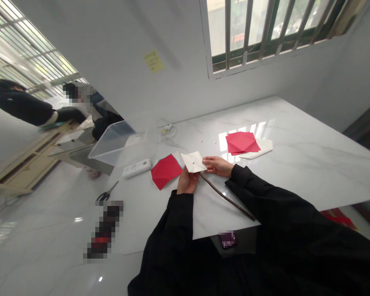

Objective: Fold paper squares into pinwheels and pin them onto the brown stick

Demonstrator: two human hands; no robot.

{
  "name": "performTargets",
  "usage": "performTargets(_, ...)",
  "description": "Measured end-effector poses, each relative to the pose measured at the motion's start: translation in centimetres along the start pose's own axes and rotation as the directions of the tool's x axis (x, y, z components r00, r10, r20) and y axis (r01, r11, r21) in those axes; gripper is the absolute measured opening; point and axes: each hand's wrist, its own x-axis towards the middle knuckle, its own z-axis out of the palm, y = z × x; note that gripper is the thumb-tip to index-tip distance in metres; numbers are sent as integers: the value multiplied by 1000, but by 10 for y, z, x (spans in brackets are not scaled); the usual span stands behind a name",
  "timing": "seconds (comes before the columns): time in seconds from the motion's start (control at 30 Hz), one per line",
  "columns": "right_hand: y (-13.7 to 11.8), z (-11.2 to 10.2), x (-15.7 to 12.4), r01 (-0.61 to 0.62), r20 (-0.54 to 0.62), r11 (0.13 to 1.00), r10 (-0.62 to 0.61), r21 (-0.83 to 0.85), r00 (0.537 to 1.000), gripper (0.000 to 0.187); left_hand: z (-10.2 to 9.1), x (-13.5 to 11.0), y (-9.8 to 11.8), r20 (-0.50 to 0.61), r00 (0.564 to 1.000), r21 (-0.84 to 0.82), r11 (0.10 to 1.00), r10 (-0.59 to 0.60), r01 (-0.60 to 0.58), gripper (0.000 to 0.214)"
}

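My left hand [187, 183] pinches the lower edge of a folded white paper square [193, 161] with a small pin at its centre, holding it above the white marble table [296, 164]. My right hand [218, 165] is closed just right of the paper, at the top end of a thin dark stick [226, 198] that slants down toward the table's near edge. A folded red paper [165, 170] lies flat on the table just left of my hands.
More red paper [242, 142] on a white sheet [259, 149] lies further back. A clear plastic box [117, 142], a white device [136, 167] and scissors [106, 194] sit at left. Other people in dark clothes are at far left.
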Motion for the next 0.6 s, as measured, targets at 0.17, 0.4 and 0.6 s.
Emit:
performTargets(0.17, 2, -2, -2, 10, 20, 999, -10, -45, 1000, 30, 2, 0, -2, 39, 999, 20, 1000, 7, -8, 45)
performTargets(0.4, 3, -1, -2, 27, 45, 996, -23, -85, 999, 37, 2, 1, -3, 63, 998, 29, 999, 12, -13, 45)
performTargets(0.6, 2, 0, -4, 25, 20, 997, -24, -72, 1000, 37, 2, 1, -4, 68, 998, 17, 1000, 16, -17, 52)
